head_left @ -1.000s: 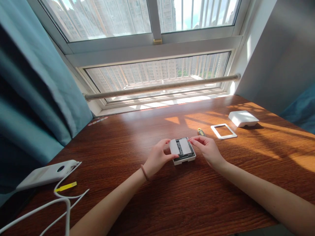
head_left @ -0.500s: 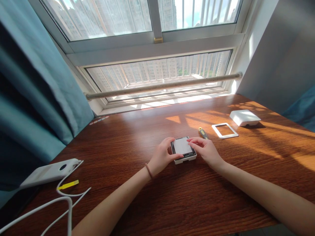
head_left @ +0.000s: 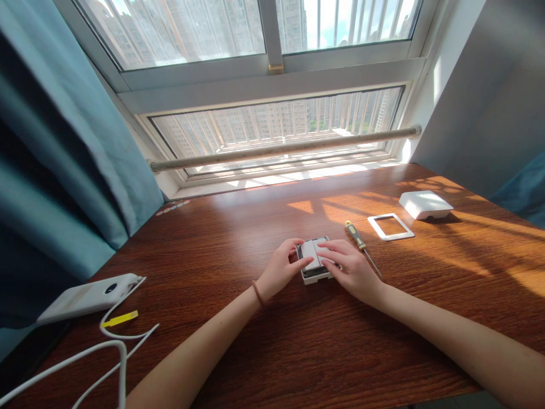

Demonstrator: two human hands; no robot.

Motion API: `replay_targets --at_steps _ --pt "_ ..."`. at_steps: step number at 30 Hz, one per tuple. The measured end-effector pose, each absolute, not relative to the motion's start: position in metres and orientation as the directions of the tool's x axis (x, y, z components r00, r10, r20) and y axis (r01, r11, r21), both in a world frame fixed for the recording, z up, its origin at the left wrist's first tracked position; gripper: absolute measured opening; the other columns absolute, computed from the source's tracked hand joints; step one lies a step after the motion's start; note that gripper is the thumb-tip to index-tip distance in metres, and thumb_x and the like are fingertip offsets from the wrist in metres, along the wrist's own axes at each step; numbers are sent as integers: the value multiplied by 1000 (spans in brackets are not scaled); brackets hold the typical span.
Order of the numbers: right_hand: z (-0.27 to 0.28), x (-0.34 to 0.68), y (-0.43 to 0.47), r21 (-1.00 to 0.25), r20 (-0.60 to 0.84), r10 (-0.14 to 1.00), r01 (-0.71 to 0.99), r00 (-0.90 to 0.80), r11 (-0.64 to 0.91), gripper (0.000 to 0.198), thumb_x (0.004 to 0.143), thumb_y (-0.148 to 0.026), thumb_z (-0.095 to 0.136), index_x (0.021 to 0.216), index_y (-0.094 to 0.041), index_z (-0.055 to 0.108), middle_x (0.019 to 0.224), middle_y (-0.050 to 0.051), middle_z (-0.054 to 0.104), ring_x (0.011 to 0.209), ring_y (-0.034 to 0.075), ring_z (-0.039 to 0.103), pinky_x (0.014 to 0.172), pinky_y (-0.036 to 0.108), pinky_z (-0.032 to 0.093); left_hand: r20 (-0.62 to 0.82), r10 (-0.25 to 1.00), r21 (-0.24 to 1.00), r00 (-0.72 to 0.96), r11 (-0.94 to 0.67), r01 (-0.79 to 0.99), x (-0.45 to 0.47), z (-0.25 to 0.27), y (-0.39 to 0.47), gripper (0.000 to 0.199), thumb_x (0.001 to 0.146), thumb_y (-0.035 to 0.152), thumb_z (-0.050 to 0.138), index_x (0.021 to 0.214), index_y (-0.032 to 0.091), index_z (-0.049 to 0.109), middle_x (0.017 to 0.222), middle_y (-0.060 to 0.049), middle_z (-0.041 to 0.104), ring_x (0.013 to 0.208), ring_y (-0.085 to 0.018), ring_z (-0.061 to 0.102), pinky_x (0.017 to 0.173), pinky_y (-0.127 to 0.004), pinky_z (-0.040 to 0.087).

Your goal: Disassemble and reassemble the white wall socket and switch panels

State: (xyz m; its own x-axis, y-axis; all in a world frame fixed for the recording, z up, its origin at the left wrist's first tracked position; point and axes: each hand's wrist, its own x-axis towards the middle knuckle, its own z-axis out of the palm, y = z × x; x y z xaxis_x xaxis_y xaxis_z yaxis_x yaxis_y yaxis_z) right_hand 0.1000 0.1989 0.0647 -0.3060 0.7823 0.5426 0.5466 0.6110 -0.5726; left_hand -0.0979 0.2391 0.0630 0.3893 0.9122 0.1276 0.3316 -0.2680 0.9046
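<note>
Sunlit wooden tabletop (head_left: 238, 346); white square unit (head_left: 314, 279) just below and right of frame centre.
Left hand (head_left: 281, 270) clasps its left side; right hand (head_left: 352, 271) opposite, loosely spread, fingertips on paired panels (head_left: 309, 252), their seam running away from wearer.

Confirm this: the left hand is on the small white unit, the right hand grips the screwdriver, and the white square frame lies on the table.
Wrong on the screwdriver: the head view shows it lying on the table, while the right hand has its fingers on the small white unit. The rest stands.
</note>
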Motion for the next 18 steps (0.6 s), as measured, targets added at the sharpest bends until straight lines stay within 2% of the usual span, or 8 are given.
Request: replay_targets --at_steps 3,6,11,18 --pt "63 98 197 -404 558 722 626 -410 668 25 86 -21 49 105 -21 64 113 8 59 107 23 47 94 40 41 43 927 963 372 -138 232 -97 61 246 38 74 38 61 104 15 56 101 -9 62 88 -19 59 81 -33 47" --pt "61 99 197 -347 550 716 662 -430 664 25 87 -22 48 106 -20 64 112 9 59 106 23 46 94 39 41 -12 931 977 365 -66 202 -96 56 253 41 71 37 65 103 14 58 98 -9 64 86 -19 59 79 -32 47" --pt "62 98 198 -338 547 717 670 -432 661 25 86 -22 49 105 -20 65 106 10 58 102 23 47 91 38 43 -34 918 981 394 -44 187 -94 48 260 40 68 35 67 100 12 60 95 -8 65 84 -18 58 77 -30 45" --pt "66 96 198 -396 548 746 668 -379 630 22 85 -23 49 94 -24 68 101 9 57 95 22 51 82 38 45 -53 943 986 328 -3 169 -89 43 262 30 64 28 66 88 13 55 77 -1 61 71 -14 54 64 -26 44"
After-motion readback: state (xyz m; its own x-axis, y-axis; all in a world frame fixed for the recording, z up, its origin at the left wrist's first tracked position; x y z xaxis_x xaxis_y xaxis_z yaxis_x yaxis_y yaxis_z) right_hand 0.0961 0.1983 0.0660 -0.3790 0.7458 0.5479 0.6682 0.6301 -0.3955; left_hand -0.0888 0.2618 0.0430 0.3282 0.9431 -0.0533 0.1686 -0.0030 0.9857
